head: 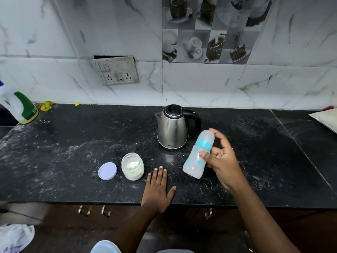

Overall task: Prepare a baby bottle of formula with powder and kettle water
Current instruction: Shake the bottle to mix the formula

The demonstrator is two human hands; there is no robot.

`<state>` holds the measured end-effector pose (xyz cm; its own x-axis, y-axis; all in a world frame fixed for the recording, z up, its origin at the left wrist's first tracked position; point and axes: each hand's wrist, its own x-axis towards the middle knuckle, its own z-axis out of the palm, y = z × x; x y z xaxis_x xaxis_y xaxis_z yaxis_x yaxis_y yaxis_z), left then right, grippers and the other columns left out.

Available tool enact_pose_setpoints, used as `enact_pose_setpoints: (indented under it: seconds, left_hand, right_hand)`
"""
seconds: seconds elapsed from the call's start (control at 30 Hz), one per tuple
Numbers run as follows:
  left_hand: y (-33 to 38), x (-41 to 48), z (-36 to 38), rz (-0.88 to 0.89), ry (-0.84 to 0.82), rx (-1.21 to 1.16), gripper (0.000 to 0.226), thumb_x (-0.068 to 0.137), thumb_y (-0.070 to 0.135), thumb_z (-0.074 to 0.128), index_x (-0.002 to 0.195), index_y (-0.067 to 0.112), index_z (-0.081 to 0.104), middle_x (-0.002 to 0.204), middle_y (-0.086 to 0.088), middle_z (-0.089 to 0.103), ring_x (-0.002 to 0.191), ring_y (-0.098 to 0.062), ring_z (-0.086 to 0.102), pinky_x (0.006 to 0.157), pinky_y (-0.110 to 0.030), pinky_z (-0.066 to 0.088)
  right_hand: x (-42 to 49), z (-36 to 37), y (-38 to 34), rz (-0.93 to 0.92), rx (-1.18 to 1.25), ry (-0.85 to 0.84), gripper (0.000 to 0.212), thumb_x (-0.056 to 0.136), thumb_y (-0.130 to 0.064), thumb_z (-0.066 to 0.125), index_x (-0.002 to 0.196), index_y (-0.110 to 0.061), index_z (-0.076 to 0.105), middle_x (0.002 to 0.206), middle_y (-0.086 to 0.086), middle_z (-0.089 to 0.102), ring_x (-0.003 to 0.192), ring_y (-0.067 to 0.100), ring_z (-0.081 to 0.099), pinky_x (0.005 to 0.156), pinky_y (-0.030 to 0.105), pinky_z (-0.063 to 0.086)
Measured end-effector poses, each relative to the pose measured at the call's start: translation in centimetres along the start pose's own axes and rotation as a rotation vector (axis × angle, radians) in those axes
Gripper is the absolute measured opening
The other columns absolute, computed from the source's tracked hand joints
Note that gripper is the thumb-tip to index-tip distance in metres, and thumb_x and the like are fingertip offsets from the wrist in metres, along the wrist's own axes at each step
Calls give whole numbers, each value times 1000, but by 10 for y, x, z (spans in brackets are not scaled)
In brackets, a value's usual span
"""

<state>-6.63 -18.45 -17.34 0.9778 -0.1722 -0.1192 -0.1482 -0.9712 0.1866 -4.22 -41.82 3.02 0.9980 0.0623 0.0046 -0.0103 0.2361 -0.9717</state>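
My right hand (221,159) holds a baby bottle (197,156) with a blue collar and a clear cap, tilted with its top leaning up and to the right, lifted over the black counter (73,161). The bottle looks blurred. My left hand (157,187) lies flat on the counter with fingers spread, holding nothing. An open clear jar of white powder (132,166) stands just left of that hand, and its pale purple lid (107,170) lies beside it. A steel kettle (173,127) with a black handle and a shut lid stands behind the bottle.
A green and white spray bottle (21,108) stands at the far left by the wall, with a yellow scrap (46,105) near it. A white packet (326,119) lies at the right edge. A wall socket panel (116,71) sits above the counter. Drawer handles (94,210) show below.
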Motion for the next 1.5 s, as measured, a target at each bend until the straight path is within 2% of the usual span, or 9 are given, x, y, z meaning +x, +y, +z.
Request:
enact_pose_setpoints:
  seconds: [0.13,0.27,0.4,0.53,0.7,0.87,1.07,1.2,1.5]
  left_hand:
    - [1,0,-1,5,5,6,89,104,69,10,171,13,-1,180,-8,-9,166,-27,-13,134,-47,-9]
    - [1,1,0,2,15,9,88,105,69,14,172,13,-1,180,-8,-8,167,-27,-12,134,-46,-10]
    - [0,1,3,6,18,9,89,104,70,10,172,14,-2,180,-7,-10,166,-26,-14,133,-45,-12]
    - [0,1,3,1,16,8,93,99,72,2,171,14,-2,180,-7,-10,166,-26,-14,133,-45,-13]
    - [1,1,1,2,10,9,88,104,70,10,172,14,-2,180,-7,-10,166,-26,-14,134,-46,-10]
    - [1,1,0,2,23,-1,87,106,69,14,172,13,0,180,-8,-7,167,-26,-12,134,-46,-12]
    - [1,0,0,1,15,13,88,105,69,12,172,14,-2,180,-8,-8,166,-26,-13,134,-46,-12]
    - [2,0,-1,-5,21,22,90,102,70,6,172,14,-1,181,-8,-7,167,-26,-12,133,-46,-12]
    - [1,-1,-1,4,21,14,87,106,69,13,172,14,-2,181,-7,-8,166,-25,-14,132,-45,-15]
  right_hand:
    - [5,-3,-1,-54,149,187,71,85,-13,82,145,-29,48,115,14,78,108,29,75,80,43,64]
    - [-3,4,6,23,1,-2,77,79,-17,91,142,-38,52,114,22,76,104,35,75,82,48,63]
    - [1,1,4,-46,159,199,66,82,-16,83,138,-34,53,117,17,76,109,31,75,86,51,63]
    - [-3,2,8,27,28,38,78,76,-19,92,140,-38,52,119,24,74,108,36,74,89,55,62]
    - [1,0,6,-49,135,203,70,80,-15,85,138,-35,51,118,14,76,111,31,74,86,51,63]
    - [-4,3,11,-66,-52,11,80,74,-16,91,139,-39,52,121,17,75,111,33,74,87,42,63]
    - [-3,6,37,-235,-374,44,82,82,-6,84,139,-50,45,134,-18,64,121,13,68,95,29,60]
    - [2,4,69,-234,-626,32,79,84,-22,82,140,-59,39,142,-25,55,127,10,61,107,44,54]
    - [12,-6,116,-235,-837,31,92,90,-18,82,152,-58,26,150,-43,30,137,-15,38,117,39,43]
